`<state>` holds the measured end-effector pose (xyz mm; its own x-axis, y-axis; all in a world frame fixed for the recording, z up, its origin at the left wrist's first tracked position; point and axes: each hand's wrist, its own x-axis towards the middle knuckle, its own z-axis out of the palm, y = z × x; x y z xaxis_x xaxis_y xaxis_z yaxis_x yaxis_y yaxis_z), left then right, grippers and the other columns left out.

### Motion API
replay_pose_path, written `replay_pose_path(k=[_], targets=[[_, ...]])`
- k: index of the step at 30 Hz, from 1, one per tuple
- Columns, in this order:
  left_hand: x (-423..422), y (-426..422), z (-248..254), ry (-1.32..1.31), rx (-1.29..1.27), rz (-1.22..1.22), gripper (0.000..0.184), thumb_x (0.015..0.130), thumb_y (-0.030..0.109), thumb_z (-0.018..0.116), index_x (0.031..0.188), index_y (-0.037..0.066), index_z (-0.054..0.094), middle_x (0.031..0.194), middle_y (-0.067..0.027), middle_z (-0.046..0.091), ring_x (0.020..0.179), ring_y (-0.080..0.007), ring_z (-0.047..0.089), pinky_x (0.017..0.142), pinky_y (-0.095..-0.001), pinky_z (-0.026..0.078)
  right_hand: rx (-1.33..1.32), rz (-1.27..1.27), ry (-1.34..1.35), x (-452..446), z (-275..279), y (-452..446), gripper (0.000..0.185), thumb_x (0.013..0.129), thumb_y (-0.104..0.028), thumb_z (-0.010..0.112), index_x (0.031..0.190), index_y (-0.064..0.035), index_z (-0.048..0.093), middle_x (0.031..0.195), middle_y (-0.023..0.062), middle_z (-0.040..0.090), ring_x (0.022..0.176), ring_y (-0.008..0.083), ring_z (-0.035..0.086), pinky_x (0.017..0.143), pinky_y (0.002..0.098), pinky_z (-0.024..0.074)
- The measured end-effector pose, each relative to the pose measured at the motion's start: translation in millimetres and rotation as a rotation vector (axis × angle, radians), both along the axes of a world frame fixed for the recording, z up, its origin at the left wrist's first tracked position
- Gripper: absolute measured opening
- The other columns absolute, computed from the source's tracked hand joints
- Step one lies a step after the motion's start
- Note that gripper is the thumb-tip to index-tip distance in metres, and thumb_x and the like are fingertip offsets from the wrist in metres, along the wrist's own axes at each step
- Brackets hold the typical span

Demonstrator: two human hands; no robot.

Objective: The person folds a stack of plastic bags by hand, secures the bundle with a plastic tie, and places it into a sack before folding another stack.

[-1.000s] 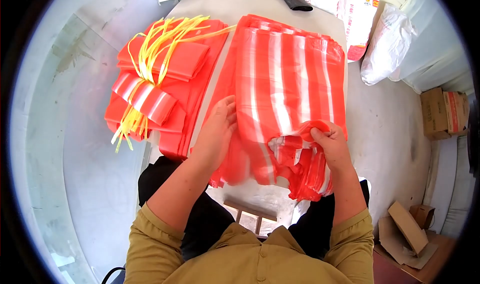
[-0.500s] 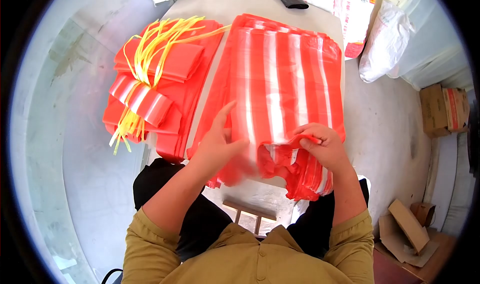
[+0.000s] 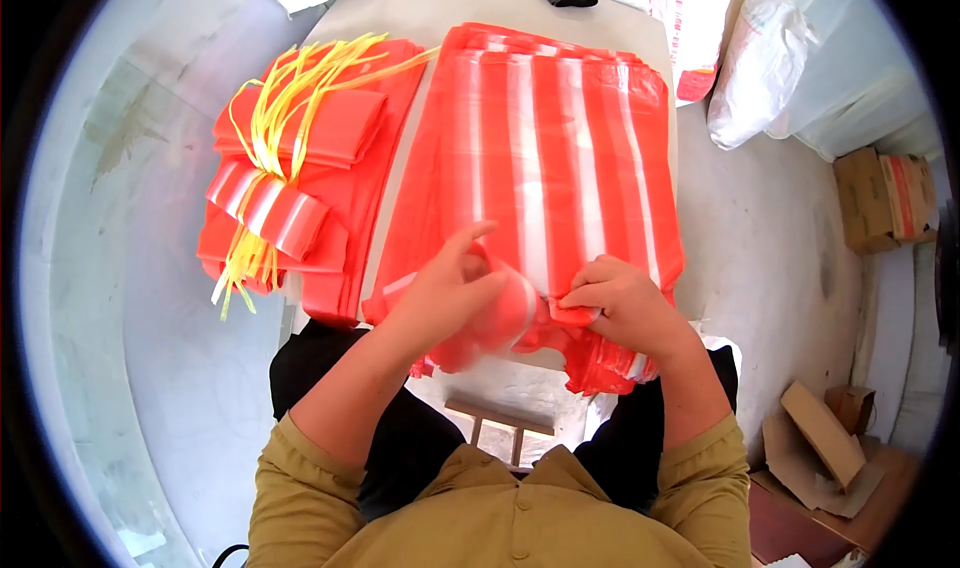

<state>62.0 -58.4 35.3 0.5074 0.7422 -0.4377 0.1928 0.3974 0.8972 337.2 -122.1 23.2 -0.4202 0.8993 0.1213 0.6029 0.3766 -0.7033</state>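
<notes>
A stack of red-and-white striped plastic bags lies on the table, its cut, ragged handle ends hanging over the near edge. With thumb and fingers closed, my right hand pinches a gathered red bag edge near the front of the stack. My left hand is at the front left of the stack, thumb and index finger spread apart. A loose, curled bag layer rises against that hand, smeared by motion; its other fingers are partly hidden.
On the left of the table lie folded red bags, a small striped roll and yellow ties. White sacks stand at the far right. Cardboard boxes are along the right side, and a wooden stool shows below.
My right hand has moved left with the pinched bag edge, closer to my left hand. A bag layer now curls up beside my left hand. The whole view has shifted slightly.
</notes>
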Motion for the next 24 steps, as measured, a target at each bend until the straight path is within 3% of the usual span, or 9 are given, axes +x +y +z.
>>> replay_pose_path(k=[4, 7, 16, 19, 22, 24], targets=[[21, 6, 1, -0.038, -0.112, 0.061, 0.066, 0.107, 0.022, 0.058, 0.162, 0.011, 0.024, 0.121, -0.0143, 0.065, 0.091, -0.0183, 0.069, 0.081, -0.0323, 0.058, 0.035, 0.023, -0.03, -1, -2, 0, 0.031, 0.07, 0.009, 0.073, 0.095, -0.007, 0.078, 0.094, 0.0066, 0.071, 0.09, 0.0278, 0.066, 0.076, 0.0386, 0.0551], [27, 6, -2, -0.083, -0.108, 0.067, 0.063, 0.11, 0.026, 0.051, 0.164, 0.012, 0.022, 0.136, -0.018, 0.061, 0.096, -0.0189, 0.069, 0.083, -0.0341, 0.058, 0.043, 0.035, -0.053, -1, 0, 0, 0.029, 0.069, 0.008, 0.073, 0.093, -0.0078, 0.078, 0.093, 0.0056, 0.071, 0.09, 0.0277, 0.066, 0.077, 0.039, 0.0553], [46, 6, 6, -0.399, -0.179, 0.024, 0.058, 0.114, 0.029, 0.041, 0.166, 0.013, 0.02, 0.147, -0.0192, 0.054, 0.118, -0.0246, 0.064, 0.103, -0.0373, 0.053, 0.158, 0.052, -0.17, 0, 7, -5, 0.027, 0.068, 0.001, 0.076, 0.093, -0.0084, 0.077, 0.093, 0.0045, 0.071, 0.088, 0.0258, 0.066, 0.077, 0.0387, 0.0568], [53, 6, -1, -0.4, -0.14, -0.003, 0.053, 0.113, 0.023, 0.043, 0.162, 0.01, 0.029, 0.146, -0.0156, 0.056, 0.12, -0.0255, 0.064, 0.104, -0.0388, 0.051, 0.192, 0.044, -0.253, 0, 10, -7, 0.024, 0.068, -0.002, 0.078, 0.091, -0.0078, 0.076, 0.091, 0.0036, 0.071, 0.087, 0.0249, 0.066, 0.076, 0.0391, 0.0569], [60, 9, -12, -0.235, 0.148, -0.051, 0.043, 0.107, 0.016, 0.055, 0.149, 0.006, 0.05, 0.141, -0.0137, 0.062, 0.121, -0.0294, 0.064, 0.102, -0.0408, 0.051, 0.223, 0.039, -0.318, -1, 13, -9, 0.02, 0.069, -0.003, 0.079, 0.088, -0.0077, 0.075, 0.094, 0.0033, 0.071, 0.088, 0.0246, 0.067, 0.075, 0.0387, 0.0566], [60, 10, -7, 0.112, 0.707, -0.1, 0.037, 0.099, 0.01, 0.063, 0.135, 0.005, 0.06, 0.134, -0.0139, 0.065, 0.118, -0.033, 0.064, 0.1, -0.0422, 0.051, 0.247, 0.018, -0.328, -2, 17, -9, 0.017, 0.07, -0.004, 0.079, 0.086, -0.0074, 0.075, 0.102, 0.0047, 0.071, 0.095, 0.0255, 0.066, 0.079, 0.0389, 0.0561]])
